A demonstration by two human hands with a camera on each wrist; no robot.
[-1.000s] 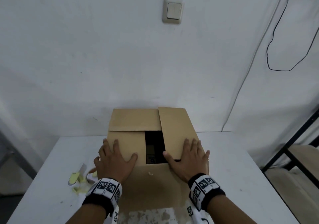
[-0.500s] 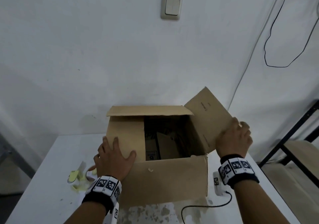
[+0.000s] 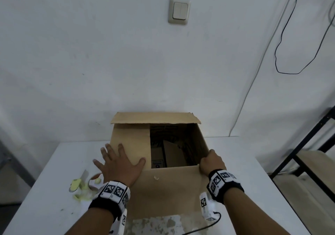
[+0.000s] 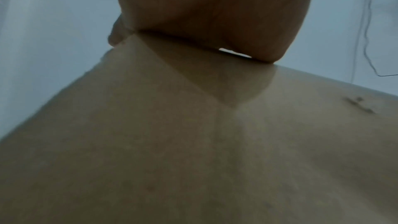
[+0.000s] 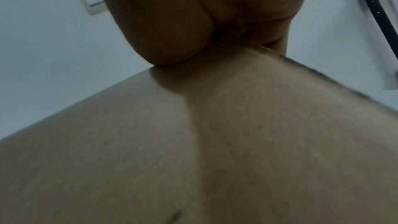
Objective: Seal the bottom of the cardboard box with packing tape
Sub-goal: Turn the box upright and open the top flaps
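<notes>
Item: cardboard box [image 3: 163,185], brown, standing on a white table [image 3: 54,189] against the wall, centred before the person.

Flaps: left flap [image 3: 134,144] folded flat over the opening. Far flap [image 3: 155,117] raised, leaning a little inward. Right flap not visible from above; it appears pushed down outside the right wall. Right half of the opening is uncovered, showing dark interior and an inner cardboard panel [image 3: 172,153].

Left hand [image 3: 119,164]: palm down on the left flap, fingers spread and straight, pressing it flat; the little finger side overhangs the box edge.

Right hand [image 3: 212,164]: at the near right corner of the rim, fingers curled over the edge and gripping it.

Tape: a roll with yellowish scraps [image 3: 81,187] lies on the table just left of the box, partly hidden by the left wrist; it cannot be told whether this is the packing tape.

Step in hand, as judged: arranging the flaps; no tape is applied on any seam in view.

Next move, as judged: bring the right flap up and over to meet the left, lower the far flap, hold the seam shut with one hand, fetch the tape with the other.
</notes>
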